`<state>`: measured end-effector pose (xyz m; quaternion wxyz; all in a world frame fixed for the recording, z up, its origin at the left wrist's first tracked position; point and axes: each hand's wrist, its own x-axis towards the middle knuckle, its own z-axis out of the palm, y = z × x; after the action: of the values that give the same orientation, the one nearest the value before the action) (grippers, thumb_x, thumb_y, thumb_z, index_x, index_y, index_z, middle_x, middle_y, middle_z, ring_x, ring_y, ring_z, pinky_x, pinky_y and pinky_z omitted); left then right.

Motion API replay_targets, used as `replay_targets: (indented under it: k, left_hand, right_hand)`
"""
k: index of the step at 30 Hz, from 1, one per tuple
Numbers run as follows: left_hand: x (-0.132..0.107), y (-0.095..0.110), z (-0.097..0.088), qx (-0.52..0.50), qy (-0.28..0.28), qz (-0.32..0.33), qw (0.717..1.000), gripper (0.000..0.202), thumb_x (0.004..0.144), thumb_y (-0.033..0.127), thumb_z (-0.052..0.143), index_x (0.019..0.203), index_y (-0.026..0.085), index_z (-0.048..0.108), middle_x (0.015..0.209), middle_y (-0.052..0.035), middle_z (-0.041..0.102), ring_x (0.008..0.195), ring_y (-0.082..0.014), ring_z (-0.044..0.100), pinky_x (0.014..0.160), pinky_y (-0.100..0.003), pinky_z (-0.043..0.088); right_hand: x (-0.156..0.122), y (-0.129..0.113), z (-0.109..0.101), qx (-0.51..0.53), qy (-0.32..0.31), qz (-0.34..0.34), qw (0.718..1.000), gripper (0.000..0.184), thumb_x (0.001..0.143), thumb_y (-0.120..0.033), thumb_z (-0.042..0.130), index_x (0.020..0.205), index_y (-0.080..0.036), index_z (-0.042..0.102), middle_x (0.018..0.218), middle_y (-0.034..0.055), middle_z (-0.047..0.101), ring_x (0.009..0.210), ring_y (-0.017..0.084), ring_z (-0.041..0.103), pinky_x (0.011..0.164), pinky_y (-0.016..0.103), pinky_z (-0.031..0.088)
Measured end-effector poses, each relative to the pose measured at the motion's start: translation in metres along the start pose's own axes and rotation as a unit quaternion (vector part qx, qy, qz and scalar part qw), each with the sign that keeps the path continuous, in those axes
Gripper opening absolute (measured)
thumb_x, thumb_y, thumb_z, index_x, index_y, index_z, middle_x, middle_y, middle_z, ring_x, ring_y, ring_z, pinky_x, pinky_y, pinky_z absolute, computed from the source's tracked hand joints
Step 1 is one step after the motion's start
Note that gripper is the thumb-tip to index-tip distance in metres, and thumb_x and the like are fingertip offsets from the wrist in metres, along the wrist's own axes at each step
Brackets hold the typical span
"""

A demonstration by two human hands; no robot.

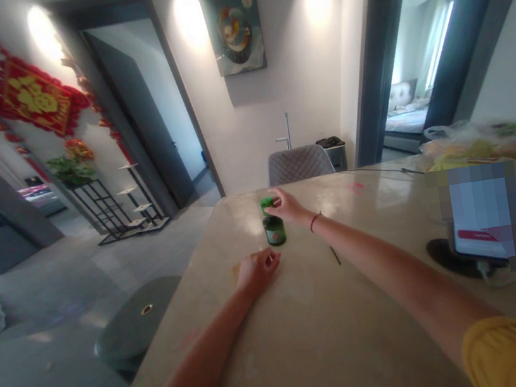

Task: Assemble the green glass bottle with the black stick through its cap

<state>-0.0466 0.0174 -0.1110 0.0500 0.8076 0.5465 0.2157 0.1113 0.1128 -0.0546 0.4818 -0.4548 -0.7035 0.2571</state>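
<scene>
A small dark green bottle (275, 232) with a pale label stands upright on the table, in front of my hands. My right hand (285, 207) reaches over from the right, and its fingers close around a bright green cap-like piece (266, 204) at the bottle's top. Whether that piece is joined to the bottle or just above it, I cannot tell. Nearer to me, my left hand (257, 268) rests on the table just below the bottle, fingers curled in with the thumb; anything inside is too small to make out. A flat yellowish piece (236, 271) shows beside the left wrist.
A thin dark stick (335, 255) lies on the beige table (279, 344) by my right forearm. To the right, a phone (479, 213) stands on a dark round base with a cable, before plastic bags (476, 140). A grey chair (300, 163) is opposite; a stool (136, 319) stands left.
</scene>
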Motion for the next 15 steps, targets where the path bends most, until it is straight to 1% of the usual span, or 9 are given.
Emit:
replay_targets:
  k: [2, 4, 6, 9, 13, 15]
  left_hand:
    - [0.0, 0.0, 0.001, 0.003, -0.001, -0.001, 1.0, 0.031, 0.085, 0.04, 0.044, 0.072, 0.018, 0.062, 0.06, 0.0008, 0.06, 0.053, -0.0097, 0.05, 0.055, -0.021, 0.032]
    - [0.0, -0.001, 0.002, 0.005, 0.0, 0.002, 1.0, 0.031, 0.085, 0.04, 0.044, 0.073, 0.018, 0.062, 0.061, 0.0006, 0.06, 0.054, -0.0098, 0.051, 0.055, -0.021, 0.032]
    - [0.0, -0.001, 0.002, 0.008, 0.002, 0.005, 1.0, 0.031, 0.085, 0.04, 0.044, 0.073, 0.018, 0.062, 0.061, 0.0003, 0.061, 0.055, -0.01, 0.052, 0.056, -0.021, 0.032]
    - [0.0, 0.0, 0.001, 0.015, 0.002, 0.001, 1.0, 0.03, 0.085, 0.04, 0.044, 0.073, 0.019, 0.062, 0.063, -0.0001, 0.062, 0.056, -0.0106, 0.053, 0.056, -0.021, 0.032]
    - [0.002, -0.001, 0.001, 0.028, -0.006, -0.035, 0.999, 0.03, 0.085, 0.042, 0.043, 0.075, 0.02, 0.062, 0.068, -0.0008, 0.064, 0.062, -0.0128, 0.056, 0.056, -0.023, 0.031]
    - [0.003, -0.001, 0.002, 0.024, -0.007, -0.056, 0.998, 0.03, 0.084, 0.044, 0.044, 0.08, 0.021, 0.062, 0.072, -0.0008, 0.065, 0.066, -0.014, 0.058, 0.057, -0.023, 0.032]
  right_hand:
    - [-0.005, 0.007, 0.004, -0.005, -0.018, -0.001, 1.0, 0.053, 0.07, -0.024, 0.064, 0.12, -0.015, 0.048, 0.103, 0.0086, 0.063, 0.078, 0.013, 0.062, 0.073, 0.027, 0.051]
    - [-0.009, 0.011, 0.003, -0.017, -0.025, -0.016, 0.999, 0.048, 0.069, -0.024, 0.064, 0.115, -0.015, 0.053, 0.106, 0.0088, 0.063, 0.081, 0.013, 0.062, 0.075, 0.027, 0.05]
    - [-0.012, 0.013, 0.001, -0.027, -0.033, -0.023, 0.999, 0.046, 0.069, -0.024, 0.065, 0.113, -0.015, 0.054, 0.107, 0.008, 0.063, 0.083, 0.014, 0.062, 0.076, 0.027, 0.05]
    - [-0.015, 0.011, -0.004, -0.039, -0.054, -0.018, 0.998, 0.048, 0.07, -0.025, 0.065, 0.115, -0.016, 0.053, 0.103, 0.0067, 0.065, 0.083, 0.014, 0.062, 0.076, 0.027, 0.05]
    - [-0.021, 0.008, -0.008, -0.039, -0.071, -0.022, 0.996, 0.051, 0.068, -0.026, 0.067, 0.116, -0.013, 0.055, 0.097, 0.0078, 0.067, 0.08, 0.015, 0.063, 0.074, 0.027, 0.05]
    - [-0.028, 0.007, -0.011, -0.023, -0.081, -0.029, 0.996, 0.051, 0.068, -0.025, 0.067, 0.116, -0.012, 0.056, 0.096, 0.0082, 0.067, 0.079, 0.016, 0.063, 0.073, 0.027, 0.05]
